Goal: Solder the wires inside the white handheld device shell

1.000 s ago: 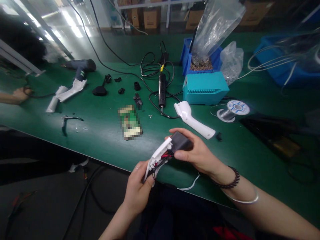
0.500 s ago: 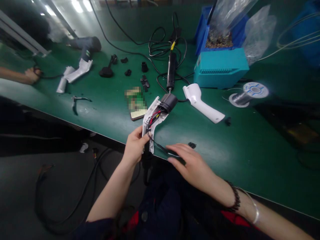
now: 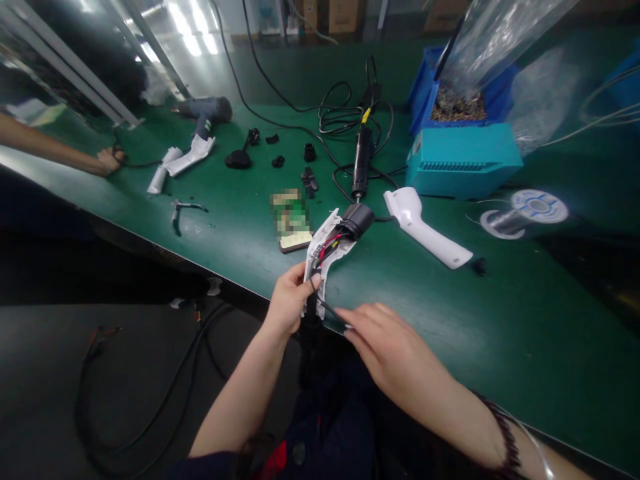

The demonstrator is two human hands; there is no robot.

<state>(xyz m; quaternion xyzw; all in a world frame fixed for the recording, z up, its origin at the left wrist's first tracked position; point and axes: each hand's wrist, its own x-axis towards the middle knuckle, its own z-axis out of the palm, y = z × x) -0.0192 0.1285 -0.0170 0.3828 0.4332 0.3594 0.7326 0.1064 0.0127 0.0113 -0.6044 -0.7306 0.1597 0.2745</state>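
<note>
At the far left, one co-worker's hand (image 3: 111, 160) is closed on a dark cable. Right of it are two white pieces (image 3: 160, 177), one dark gun-shaped tool (image 3: 207, 110) behind them, and one pair of cutters (image 3: 176, 217) near the tabletop (image 3: 500, 313) edge. Next come about five small black parts (image 3: 310, 153), then one blurred green-and-cream object (image 3: 291, 220).

Centrally, the left hand (image 3: 287, 300) has its grip clamped on one open white shell (image 3: 318, 248), tilted right, its lower end over the near edge. Inside run red, yellow and black wires (image 3: 334, 247); one black cylinder (image 3: 358, 219) sits at its far end. One black lead (image 3: 331, 312) runs out toward the right hand (image 3: 387, 340), whose grip is together, pinching it.

Beyond lies one black screwdriver (image 3: 361, 160) with a looped cord. To the right are one separate white casing (image 3: 425, 230), one blue bin (image 3: 423, 87), one teal box (image 3: 463, 163), one small black piece (image 3: 480, 267) and one wire spool (image 3: 539, 205). A broad green stretch with room for moving lies between spool and right forearm; the near edge slants away under both arms.
</note>
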